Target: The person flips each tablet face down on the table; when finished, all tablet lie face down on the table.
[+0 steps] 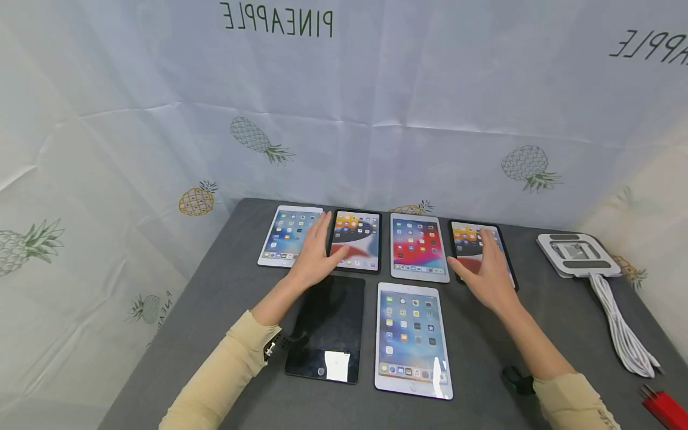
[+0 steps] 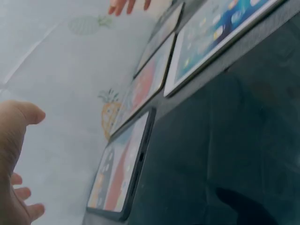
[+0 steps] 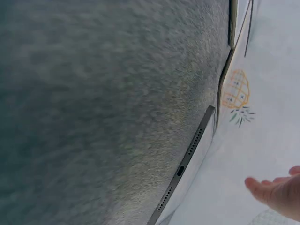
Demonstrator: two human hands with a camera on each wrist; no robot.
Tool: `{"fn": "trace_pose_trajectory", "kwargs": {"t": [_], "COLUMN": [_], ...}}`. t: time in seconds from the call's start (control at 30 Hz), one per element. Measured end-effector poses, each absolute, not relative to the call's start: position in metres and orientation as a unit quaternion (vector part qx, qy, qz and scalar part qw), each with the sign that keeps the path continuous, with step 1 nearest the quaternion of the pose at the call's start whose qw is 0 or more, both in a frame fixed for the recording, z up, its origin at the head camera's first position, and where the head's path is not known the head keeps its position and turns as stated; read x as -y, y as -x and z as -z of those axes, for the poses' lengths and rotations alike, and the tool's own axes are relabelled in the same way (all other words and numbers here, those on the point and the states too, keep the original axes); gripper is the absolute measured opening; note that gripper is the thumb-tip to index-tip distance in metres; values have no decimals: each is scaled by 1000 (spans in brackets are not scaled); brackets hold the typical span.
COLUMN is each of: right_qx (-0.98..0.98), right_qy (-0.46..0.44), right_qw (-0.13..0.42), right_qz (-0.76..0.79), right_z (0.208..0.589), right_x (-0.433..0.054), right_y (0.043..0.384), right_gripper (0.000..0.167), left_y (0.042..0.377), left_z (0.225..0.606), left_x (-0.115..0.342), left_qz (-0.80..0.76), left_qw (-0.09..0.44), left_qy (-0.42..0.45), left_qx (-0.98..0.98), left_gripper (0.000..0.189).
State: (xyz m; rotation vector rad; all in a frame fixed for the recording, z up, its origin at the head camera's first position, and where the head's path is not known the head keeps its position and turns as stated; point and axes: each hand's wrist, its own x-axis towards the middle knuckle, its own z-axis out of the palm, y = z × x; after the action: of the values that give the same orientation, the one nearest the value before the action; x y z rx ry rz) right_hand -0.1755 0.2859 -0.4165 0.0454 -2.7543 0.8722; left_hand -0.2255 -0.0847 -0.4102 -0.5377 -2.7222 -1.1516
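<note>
My left hand [image 1: 314,257] hovers, fingers extended, above the gap between a white-framed tablet [image 1: 285,236] and a black-framed tablet [image 1: 365,236] in the back row. In the left wrist view that hand [image 2: 16,173] shows apart from the black-framed tablet [image 2: 119,168]. My right hand [image 1: 489,272] is held over another black-framed tablet [image 1: 467,245] at the row's right, partly covering its lit screen. The right wrist view has this hand [image 3: 279,192] beside a tablet edge [image 3: 187,161] with a port and speaker holes. Neither hand holds anything.
Between the hands lies a white-framed tablet [image 1: 419,245] with a red and blue screen. Nearer are a black tablet [image 1: 333,322], screen dark, and a white-framed tablet [image 1: 411,340]. At right sit a white device [image 1: 577,254] with a bundled cable [image 1: 618,328] and a red plug [image 1: 666,409].
</note>
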Motion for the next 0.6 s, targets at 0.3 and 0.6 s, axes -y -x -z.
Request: {"fn": "trace_pose_trajectory", "kwargs": {"t": [0.3,0.6], "right_qx": [935,924], "right_qy": [-18,-47], "right_qw": [70,33], "right_qz": [-348,-377], "right_z": [414,420], "right_x": [-285,-285], "right_y": [157,139], "right_gripper": [93,87], "left_y": [208,188], "left_z": [409,422], "left_x": [77,70], "left_qz": [492,533], "left_qw": [4,-69], "left_qy": [180,180], "left_qx": [852,824], "left_gripper": [80,74]}}
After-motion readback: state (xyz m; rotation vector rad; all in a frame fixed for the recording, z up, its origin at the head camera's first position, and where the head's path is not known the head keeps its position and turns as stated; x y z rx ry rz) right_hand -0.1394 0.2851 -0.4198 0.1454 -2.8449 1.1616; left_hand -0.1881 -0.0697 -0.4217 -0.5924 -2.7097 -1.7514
